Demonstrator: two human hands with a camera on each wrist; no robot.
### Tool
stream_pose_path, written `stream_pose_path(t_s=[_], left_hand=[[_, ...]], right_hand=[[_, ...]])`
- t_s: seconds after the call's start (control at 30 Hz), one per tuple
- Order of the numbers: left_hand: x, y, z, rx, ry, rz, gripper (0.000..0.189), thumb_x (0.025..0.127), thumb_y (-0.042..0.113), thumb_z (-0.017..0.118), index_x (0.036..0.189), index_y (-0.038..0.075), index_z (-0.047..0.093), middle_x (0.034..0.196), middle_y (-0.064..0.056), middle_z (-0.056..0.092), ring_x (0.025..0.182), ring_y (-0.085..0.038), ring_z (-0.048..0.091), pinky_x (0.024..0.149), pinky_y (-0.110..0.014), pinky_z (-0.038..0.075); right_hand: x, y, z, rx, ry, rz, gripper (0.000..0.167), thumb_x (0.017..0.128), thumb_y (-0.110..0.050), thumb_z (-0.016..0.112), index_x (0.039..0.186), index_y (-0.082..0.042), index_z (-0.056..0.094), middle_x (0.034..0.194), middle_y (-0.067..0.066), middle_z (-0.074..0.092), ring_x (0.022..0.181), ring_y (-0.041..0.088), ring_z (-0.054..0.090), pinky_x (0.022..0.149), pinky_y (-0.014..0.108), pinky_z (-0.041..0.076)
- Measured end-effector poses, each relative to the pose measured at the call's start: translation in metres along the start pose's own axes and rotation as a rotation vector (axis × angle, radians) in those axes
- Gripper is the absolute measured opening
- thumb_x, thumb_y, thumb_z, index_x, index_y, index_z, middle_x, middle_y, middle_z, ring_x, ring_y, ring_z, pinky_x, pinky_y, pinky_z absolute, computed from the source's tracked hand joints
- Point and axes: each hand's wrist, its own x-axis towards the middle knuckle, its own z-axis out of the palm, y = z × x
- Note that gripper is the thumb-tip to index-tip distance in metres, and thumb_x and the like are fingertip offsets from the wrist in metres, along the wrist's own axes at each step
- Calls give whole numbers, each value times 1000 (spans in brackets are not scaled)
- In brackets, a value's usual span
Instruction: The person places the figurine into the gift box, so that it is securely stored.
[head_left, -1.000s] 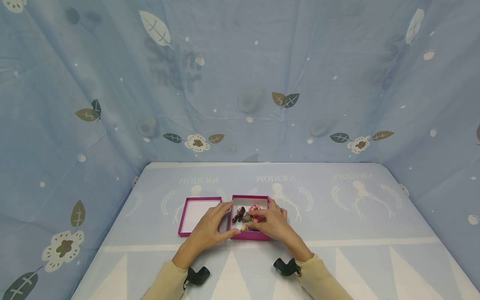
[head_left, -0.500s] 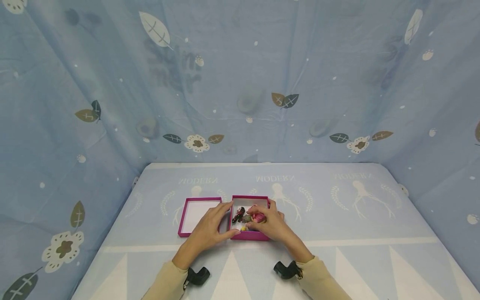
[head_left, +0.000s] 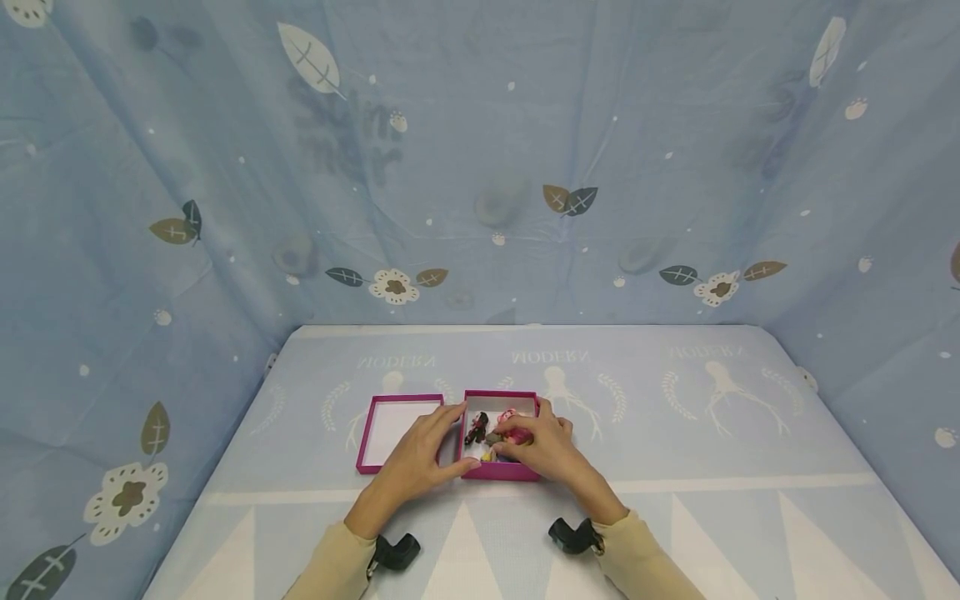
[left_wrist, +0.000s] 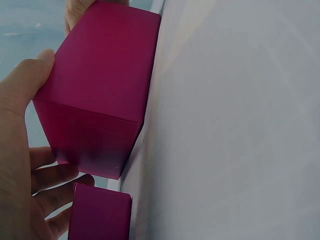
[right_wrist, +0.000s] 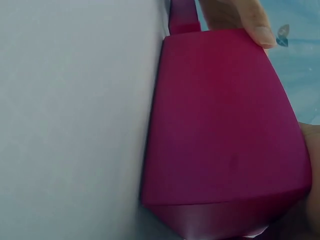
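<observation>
A magenta box (head_left: 499, 472) with a pale inside stands uncovered on the table, small toys in it. My left hand (head_left: 417, 450) grips its left side, thumb on the front rim and fingers by the left wall; that grip on the box (left_wrist: 100, 65) shows in the left wrist view. My right hand (head_left: 546, 446) reaches over the right wall, thumb and forefinger curled round a pink toy figure (head_left: 507, 414), partly hidden. At its fingertips lies a small grey-green piece (head_left: 492, 437). A dark-and-red figure (head_left: 476, 428) lies to the left, a yellow bit (head_left: 487, 456) near the front.
The shallow magenta-rimmed lid (head_left: 400, 397), white inside, lies left of the box, partly behind my left hand. A patterned cloth covers the table (head_left: 675, 433). Blue curtains (head_left: 480, 167) hang behind and at both sides.
The pink figure shifts slightly under my right hand, and its upper part shows more than half a second ago. The right fingers move a little; the left hand and the box stay put.
</observation>
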Motion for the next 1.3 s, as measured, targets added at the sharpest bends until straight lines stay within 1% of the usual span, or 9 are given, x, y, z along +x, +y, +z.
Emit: stream_pose_path(t_s=[0.1, 0.3, 0.43, 0.57, 0.7, 0.83, 1.0, 1.13, 1.3], left_hand=[[0, 0, 0, -3, -1, 0, 86, 83, 64, 66, 148, 13, 42, 143, -3, 52, 126, -25, 54, 105, -48, 45], [0, 0, -1, -11, 3, -1, 86, 83, 63, 66, 148, 13, 43, 143, -3, 52, 127, -25, 54, 105, -49, 45], [-1, 1, -1, -19, -2, -7, 86, 83, 63, 66, 148, 13, 42, 144, -2, 52, 127, -25, 54, 106, -49, 44], [-1, 1, -2, -28, -11, -15, 87, 83, 64, 65, 149, 13, 42, 144, -2, 51, 127, -25, 54, 106, -49, 45], [-1, 3, -3, -27, -12, -14, 87, 83, 65, 65, 148, 12, 42, 145, -2, 51, 126, -25, 54, 105, -49, 45], [0, 3, -3, -23, -11, -13, 88, 82, 66, 64, 149, 12, 42, 146, -4, 50, 127, -27, 54, 105, -49, 45], [1, 1, -1, -23, -10, -4, 88, 83, 66, 64, 148, 11, 42, 145, -5, 51, 126, -26, 54, 105, -49, 45], [0, 0, -1, -25, -9, -4, 88, 83, 66, 64, 148, 12, 42, 144, -4, 52, 126, -26, 54, 105, -49, 45], [0, 1, -2, -24, -10, -12, 88, 83, 66, 64, 149, 13, 42, 144, -3, 52, 125, -25, 55, 104, -49, 46]], right_hand=[[0, -1, -1, -21, -5, -5, 22, 79, -36, 80, 99, -25, 77, 143, 36, 36, 142, 47, 26, 105, 70, 16], [0, 0, 0, 12, -14, 7, 21, 81, -35, 79, 99, -25, 77, 147, 37, 30, 143, 48, 23, 105, 70, 14], [0, 1, 1, 33, -13, 4, 19, 83, -35, 78, 100, -25, 77, 147, 37, 29, 144, 50, 19, 104, 71, 14], [-1, 2, 1, 54, 0, -4, 15, 85, -34, 76, 98, -26, 77, 146, 37, 33, 144, 50, 18, 104, 73, 14], [-1, 2, 0, 59, 11, -15, 12, 86, -32, 75, 96, -26, 78, 143, 34, 39, 145, 47, 19, 105, 73, 12], [-1, 2, -1, 68, 11, -16, 17, 86, -32, 75, 100, -23, 78, 142, 34, 40, 144, 47, 20, 106, 73, 12], [-1, 4, -3, 102, -2, 4, 28, 86, -34, 75, 110, -20, 75, 145, 36, 35, 145, 49, 19, 105, 73, 14], [-2, 5, -3, 122, -15, 3, 30, 86, -34, 75, 112, -20, 74, 147, 36, 31, 145, 49, 17, 106, 74, 15], [-1, 5, -4, 138, -30, 10, 32, 86, -35, 74, 115, -21, 73, 150, 36, 27, 146, 50, 15, 107, 74, 13]])
